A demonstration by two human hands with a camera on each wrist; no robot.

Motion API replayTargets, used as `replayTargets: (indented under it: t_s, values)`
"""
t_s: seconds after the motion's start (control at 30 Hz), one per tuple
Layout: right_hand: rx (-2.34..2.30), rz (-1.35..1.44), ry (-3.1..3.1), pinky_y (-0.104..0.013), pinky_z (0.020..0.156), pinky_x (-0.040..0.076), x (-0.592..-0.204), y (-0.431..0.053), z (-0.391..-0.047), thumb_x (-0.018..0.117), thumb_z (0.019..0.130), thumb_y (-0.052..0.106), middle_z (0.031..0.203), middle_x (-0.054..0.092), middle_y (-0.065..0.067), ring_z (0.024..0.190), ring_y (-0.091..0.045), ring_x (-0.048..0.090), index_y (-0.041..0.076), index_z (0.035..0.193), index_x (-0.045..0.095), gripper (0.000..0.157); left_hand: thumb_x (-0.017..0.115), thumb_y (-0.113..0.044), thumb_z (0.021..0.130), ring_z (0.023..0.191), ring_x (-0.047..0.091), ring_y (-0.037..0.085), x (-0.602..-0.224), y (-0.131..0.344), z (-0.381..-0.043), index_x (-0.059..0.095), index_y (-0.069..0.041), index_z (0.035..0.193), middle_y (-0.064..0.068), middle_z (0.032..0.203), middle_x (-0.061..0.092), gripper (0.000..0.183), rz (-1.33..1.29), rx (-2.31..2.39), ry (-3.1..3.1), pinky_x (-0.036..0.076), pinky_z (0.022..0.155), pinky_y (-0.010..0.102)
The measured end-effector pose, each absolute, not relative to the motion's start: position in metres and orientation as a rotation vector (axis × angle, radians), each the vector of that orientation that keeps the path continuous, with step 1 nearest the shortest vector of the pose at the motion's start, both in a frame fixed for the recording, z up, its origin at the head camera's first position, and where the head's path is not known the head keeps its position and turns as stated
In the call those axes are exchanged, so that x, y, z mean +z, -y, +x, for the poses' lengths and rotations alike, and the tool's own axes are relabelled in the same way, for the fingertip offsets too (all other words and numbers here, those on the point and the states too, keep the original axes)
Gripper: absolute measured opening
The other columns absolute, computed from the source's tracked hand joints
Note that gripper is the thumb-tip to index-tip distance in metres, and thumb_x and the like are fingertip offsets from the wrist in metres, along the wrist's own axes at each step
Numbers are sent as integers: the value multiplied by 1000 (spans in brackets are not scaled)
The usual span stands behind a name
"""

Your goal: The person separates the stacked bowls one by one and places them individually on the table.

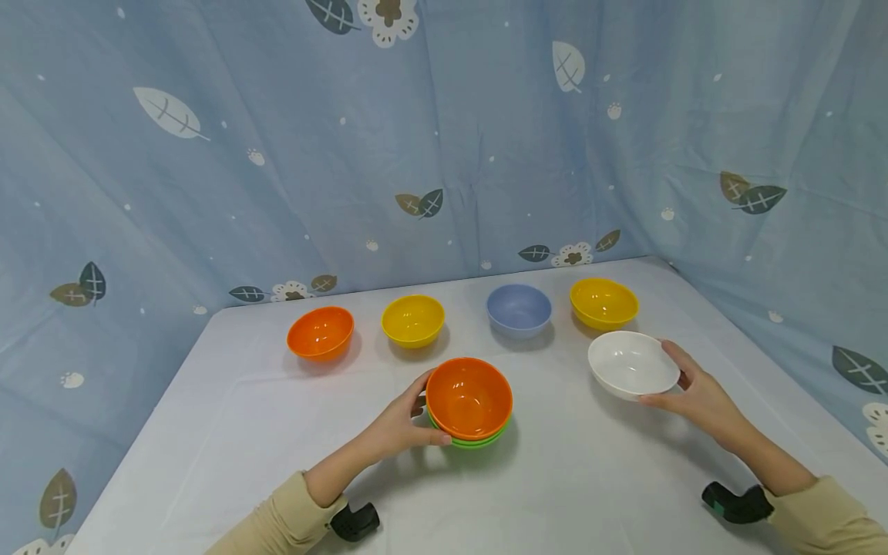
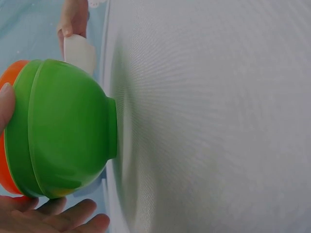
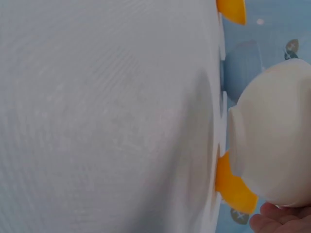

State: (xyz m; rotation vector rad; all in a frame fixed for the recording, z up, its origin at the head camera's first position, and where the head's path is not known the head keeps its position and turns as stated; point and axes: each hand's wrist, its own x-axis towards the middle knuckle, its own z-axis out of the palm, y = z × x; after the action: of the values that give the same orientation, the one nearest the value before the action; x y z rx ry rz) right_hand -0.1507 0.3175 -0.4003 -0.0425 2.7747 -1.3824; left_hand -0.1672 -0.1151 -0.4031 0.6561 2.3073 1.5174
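Note:
In the head view my left hand holds a stack of bowls by its left side, thumb at the near rim and fingers at the far side. An orange bowl is on top, nested in green bowls that show below it in the left wrist view. Whether the stack's foot touches the table I cannot tell. My right hand pinches the right rim of a white bowl. In the right wrist view that bowl's foot is off the table, and the bowl looks upright in the head view.
Along the back of the white-covered table stand an orange bowl, a yellow bowl, a blue bowl and another yellow bowl, the last just behind the white one. A blue patterned curtain hangs behind.

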Motion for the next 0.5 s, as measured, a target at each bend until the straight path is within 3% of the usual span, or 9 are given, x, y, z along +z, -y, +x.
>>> replayTargets:
  t_s: [0.17, 0.5]
  values:
    - [-1399, -46, -2759, -64, 97, 23, -402, -319, -151, 70, 80, 22, 148, -3, -29, 129, -55, 13, 0, 145, -3, 101, 79, -29, 71, 123, 44, 32, -404, 116, -168, 23, -11, 144, 11, 142, 36, 93, 663, 1513, -2299, 36, 100, 51]
    - [-1327, -36, -2792, -59, 99, 25, -408, -326, -151, 71, 79, 26, 148, -1, -29, 129, -53, 14, 1, 146, -3, 102, 79, -30, 71, 123, 44, 33, -401, 115, -167, 22, -10, 144, 12, 142, 36, 95, 688, 1524, -2286, 36, 100, 51]
